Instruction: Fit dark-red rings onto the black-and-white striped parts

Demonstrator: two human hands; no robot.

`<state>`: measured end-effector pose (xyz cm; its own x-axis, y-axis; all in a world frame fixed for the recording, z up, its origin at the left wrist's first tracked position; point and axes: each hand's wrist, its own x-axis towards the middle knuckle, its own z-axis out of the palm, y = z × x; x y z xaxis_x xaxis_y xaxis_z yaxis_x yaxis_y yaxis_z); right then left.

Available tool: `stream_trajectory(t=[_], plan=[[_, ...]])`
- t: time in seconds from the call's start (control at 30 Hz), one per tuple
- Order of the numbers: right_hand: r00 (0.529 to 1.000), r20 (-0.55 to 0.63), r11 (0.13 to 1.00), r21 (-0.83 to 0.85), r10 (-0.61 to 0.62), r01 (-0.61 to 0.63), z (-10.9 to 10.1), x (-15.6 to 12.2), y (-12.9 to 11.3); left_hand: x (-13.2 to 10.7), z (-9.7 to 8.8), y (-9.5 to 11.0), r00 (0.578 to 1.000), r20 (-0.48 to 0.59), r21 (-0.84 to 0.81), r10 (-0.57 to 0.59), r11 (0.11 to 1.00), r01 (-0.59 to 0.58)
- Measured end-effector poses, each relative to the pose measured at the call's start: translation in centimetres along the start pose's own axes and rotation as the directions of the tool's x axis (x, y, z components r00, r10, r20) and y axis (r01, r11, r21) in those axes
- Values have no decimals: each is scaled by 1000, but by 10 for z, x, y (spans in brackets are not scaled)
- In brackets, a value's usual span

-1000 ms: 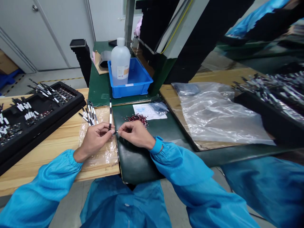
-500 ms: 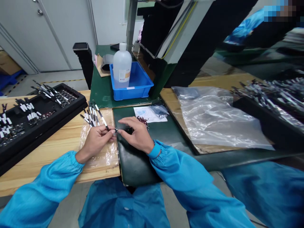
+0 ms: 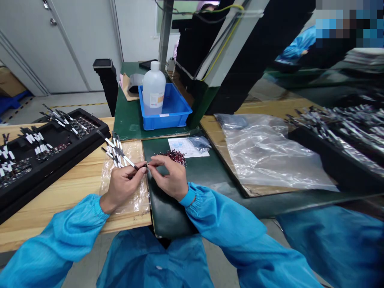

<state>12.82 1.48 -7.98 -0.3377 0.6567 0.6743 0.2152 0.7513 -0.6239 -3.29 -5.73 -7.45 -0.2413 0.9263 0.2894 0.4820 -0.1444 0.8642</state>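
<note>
My left hand pinches a thin black rod with white bands near its lower end; the rod slants up and to the left. My right hand is closed in a pinch at the rod's tip, fingertips almost touching the left hand's; what it holds there is too small to make out. Just beyond the right hand lies a small heap of dark red beads on the green mat. Several more black-and-white rods lie on a clear plastic sheet under my left hand.
A black tray with more rods sits at the left. A blue bin holding a white bottle stands behind. A paper label lies by the beads. Crumpled clear bags cover the right; another rod-filled tray is far right.
The rod in my left hand has swung from upright to slanting left. Both hands stayed together at its tip, shifting slightly as the view moved.
</note>
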Motion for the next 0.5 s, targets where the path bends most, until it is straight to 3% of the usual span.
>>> stream_trajectory(t=[0.17,0.33,0.5], plan=[[1000,24,1000,-18,18,-18,-2,0,-2,0,-2,1,988,22,105,152,983,-153],[998,5,996,-57,-64,64,-3,1,-2,-1,-3,4,967,45,148,251,956,-255],[994,0,990,-87,-108,107,-2,0,-1,-1,-4,5,960,73,223,270,934,-280]])
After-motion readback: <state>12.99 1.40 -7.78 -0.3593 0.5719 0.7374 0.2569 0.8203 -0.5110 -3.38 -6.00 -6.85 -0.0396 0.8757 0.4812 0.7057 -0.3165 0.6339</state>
